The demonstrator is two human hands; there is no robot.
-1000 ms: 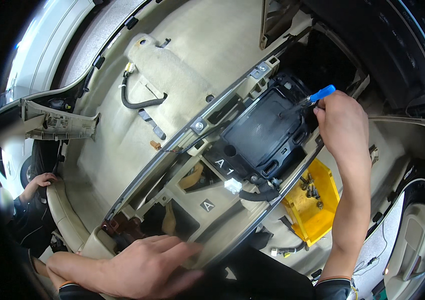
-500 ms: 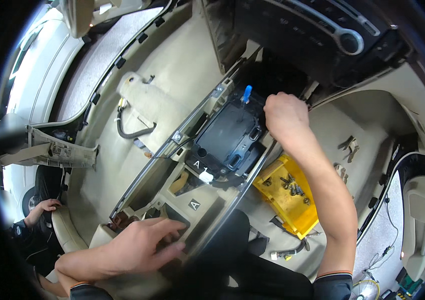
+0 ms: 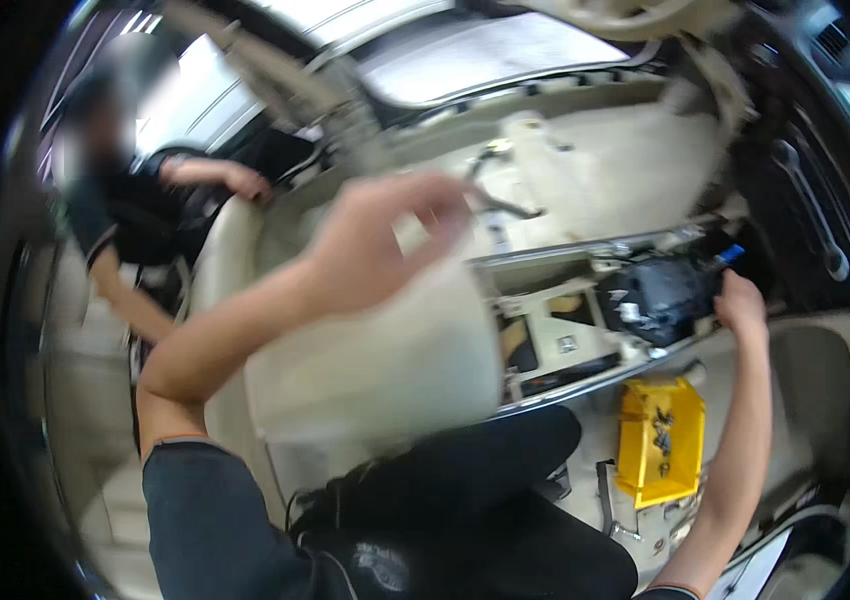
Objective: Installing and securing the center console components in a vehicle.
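A single head-worn fisheye view looks down from close above into a stripped car interior, facing the center console (image 3: 585,330). The person's own arms enter from the lower edge, the raised left hand (image 3: 375,250) very near the lens. Straight edges bend toward the dark rim.
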